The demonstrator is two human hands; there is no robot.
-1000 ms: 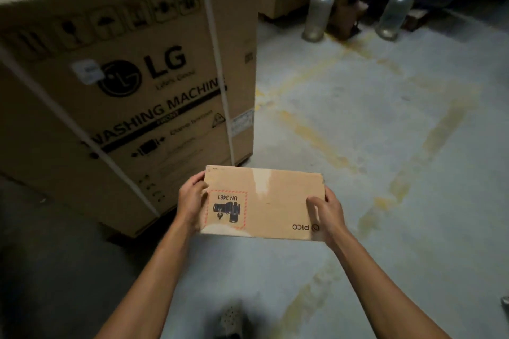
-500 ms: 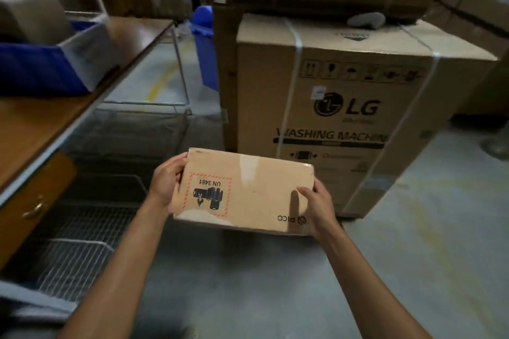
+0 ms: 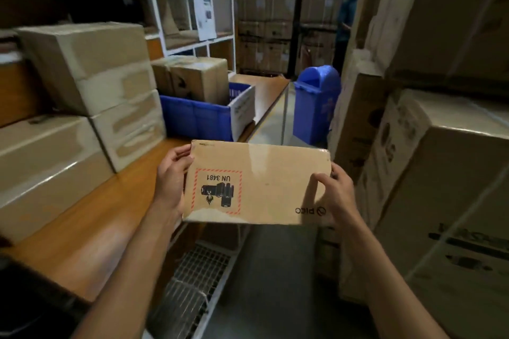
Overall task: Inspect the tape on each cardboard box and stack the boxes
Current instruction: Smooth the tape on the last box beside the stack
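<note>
Both hands — left hand (image 3: 172,177) & right hand (image 3: 337,195) — clamped the flat tan cardboard box w/ UN 3481 label (image 3: 259,184) midair beside the wooden bench (image 3: 91,228); carry step, next likely needs setting it onto the taped stack (image 3: 82,91).

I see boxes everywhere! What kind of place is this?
Probably a warehouse or stockroom. Big appliance cartons are stacked high on the right, taped boxes pile up on a wooden counter, and white metal shelving stands behind.
</note>
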